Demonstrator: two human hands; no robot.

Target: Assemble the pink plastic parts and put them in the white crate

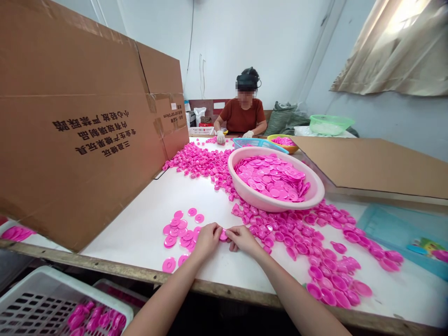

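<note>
Between the fingertips of both hands is a small pink plastic disc (223,235), partly covered by the fingers. My left hand (209,237) pinches it from one side and my right hand (242,238) from the other, just above the white tabletop (140,224). Flat round pink discs (174,229), like small saucers, lie loose beside my left hand. To the right of my right hand spreads a heap of pink toy cups (294,238). Behind the hands, a pale pink basin (271,205) is filled with more pink discs (273,177).
A large cardboard box (94,107) walls the left side; a cardboard flap (378,163) and a blue tray (402,233) lie right. Smaller pink parts (203,158) pile up behind. A white basket (63,289) stands below the front edge. Across sits a gloved co-worker (243,116).
</note>
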